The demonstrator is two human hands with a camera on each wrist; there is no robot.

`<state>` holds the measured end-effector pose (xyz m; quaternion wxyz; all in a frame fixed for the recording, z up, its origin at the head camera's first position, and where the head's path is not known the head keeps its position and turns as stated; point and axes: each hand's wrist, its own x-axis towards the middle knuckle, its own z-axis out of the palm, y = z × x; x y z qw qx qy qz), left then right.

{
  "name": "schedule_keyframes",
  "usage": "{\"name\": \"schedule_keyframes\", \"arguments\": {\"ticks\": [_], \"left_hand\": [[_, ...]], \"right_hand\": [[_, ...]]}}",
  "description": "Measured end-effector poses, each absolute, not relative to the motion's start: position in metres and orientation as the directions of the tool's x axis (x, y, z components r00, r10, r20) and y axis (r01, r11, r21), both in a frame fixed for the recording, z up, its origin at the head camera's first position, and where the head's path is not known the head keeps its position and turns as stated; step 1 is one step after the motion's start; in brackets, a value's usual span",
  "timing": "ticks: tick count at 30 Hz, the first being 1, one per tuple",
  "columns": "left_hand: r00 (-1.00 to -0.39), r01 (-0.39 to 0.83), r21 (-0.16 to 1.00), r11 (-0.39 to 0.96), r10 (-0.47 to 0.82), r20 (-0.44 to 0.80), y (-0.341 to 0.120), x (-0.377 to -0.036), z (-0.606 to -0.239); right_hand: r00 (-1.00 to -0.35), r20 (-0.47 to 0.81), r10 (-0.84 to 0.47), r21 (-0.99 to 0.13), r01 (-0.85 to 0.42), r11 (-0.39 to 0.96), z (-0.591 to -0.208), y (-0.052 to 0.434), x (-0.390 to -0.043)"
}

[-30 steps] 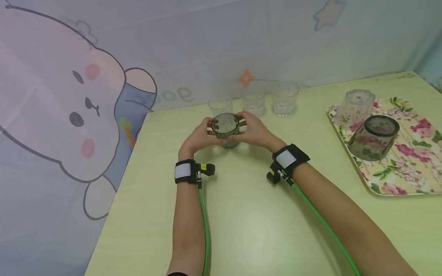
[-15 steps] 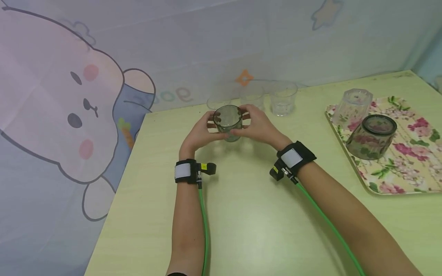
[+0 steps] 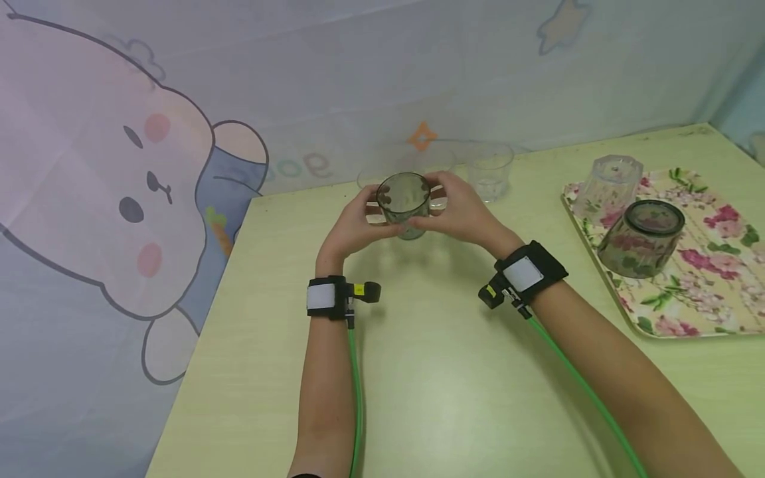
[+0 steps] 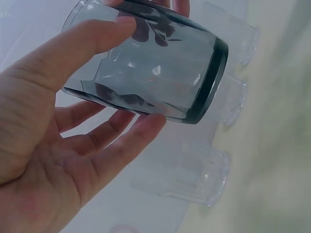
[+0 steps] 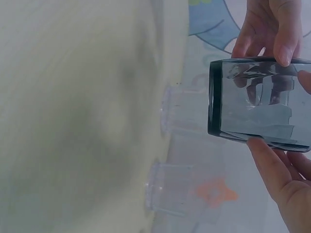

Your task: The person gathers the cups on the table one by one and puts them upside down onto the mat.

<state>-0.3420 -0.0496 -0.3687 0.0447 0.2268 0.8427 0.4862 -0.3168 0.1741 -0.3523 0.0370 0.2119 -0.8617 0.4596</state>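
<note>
Smoky glass [image 3: 404, 202] held by left hand [image 3: 352, 229] and right hand [image 3: 459, 216] (both grips clasping it), now lifted higher, nearer the clear cups [image 3: 490, 170].

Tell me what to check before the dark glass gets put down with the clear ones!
1. Both hands hold the dark glass: ok, left hand and right hand grip its sides.
2. Glass upright: ok, mouth up in the head view.
3. Glass off the table: ok, wrist views show a gap beneath.
4. Clear glasses in a row behind: ok, standing.
5. Free spot in that row: cannot tell, hands hide it.
6. Glass empty: ok, nothing seen inside.
</note>
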Motion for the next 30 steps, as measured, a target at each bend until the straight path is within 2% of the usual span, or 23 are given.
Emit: {"name": "schedule_keyframes", "arguments": {"ticks": [8, 16, 30], "left_hand": [[-0.895, 0.327, 0.857, 0.399, 0.421, 0.145, -0.043, -0.333, -0.354], [-0.893, 0.323, 0.859, 0.398, 0.430, 0.137, -0.033, -0.309, -0.323], [-0.875, 0.366, 0.858, 0.361, 0.447, 0.186, -0.020, -0.309, -0.322]], "right_hand": [[-0.907, 0.268, -0.325, -0.784, -0.401, 0.474, -0.338, 0.180, -0.309], [-0.913, 0.262, -0.314, -0.762, -0.395, 0.513, -0.324, 0.187, -0.302], [-0.924, 0.248, -0.290, -0.760, -0.371, 0.534, -0.301, 0.205, -0.281]]}}
